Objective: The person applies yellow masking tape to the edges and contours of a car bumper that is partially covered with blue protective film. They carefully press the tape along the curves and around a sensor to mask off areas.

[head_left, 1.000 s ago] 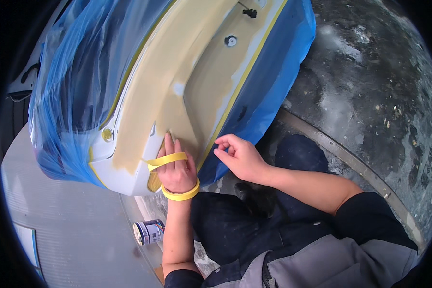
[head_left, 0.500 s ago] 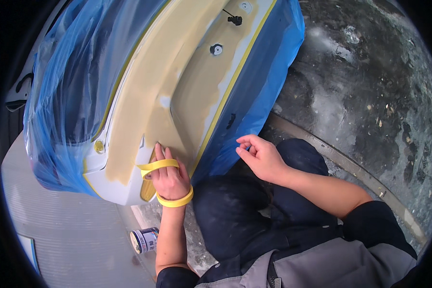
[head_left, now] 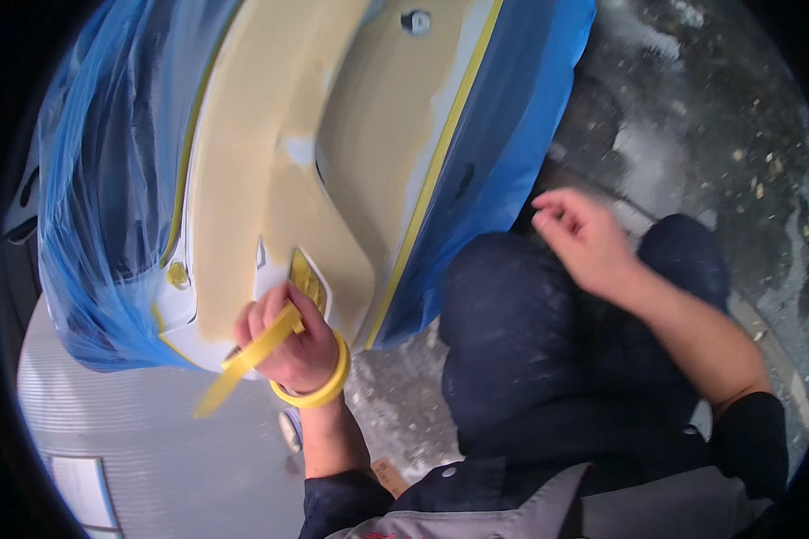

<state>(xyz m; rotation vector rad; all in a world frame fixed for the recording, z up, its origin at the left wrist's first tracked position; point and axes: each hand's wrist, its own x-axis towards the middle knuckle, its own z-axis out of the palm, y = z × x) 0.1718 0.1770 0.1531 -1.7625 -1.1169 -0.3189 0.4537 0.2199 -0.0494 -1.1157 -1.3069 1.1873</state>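
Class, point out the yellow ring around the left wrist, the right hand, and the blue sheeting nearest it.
Yellow ring (head_left: pixel 318 397): head view, lower part of its band.
Right hand (head_left: pixel 590 241): head view, back of the hand.
Blue sheeting (head_left: pixel 505 154): head view, middle of the sheet.

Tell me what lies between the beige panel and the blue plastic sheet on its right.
In the head view, a strip of yellow tape lies between the panel and the blue plastic sheet.
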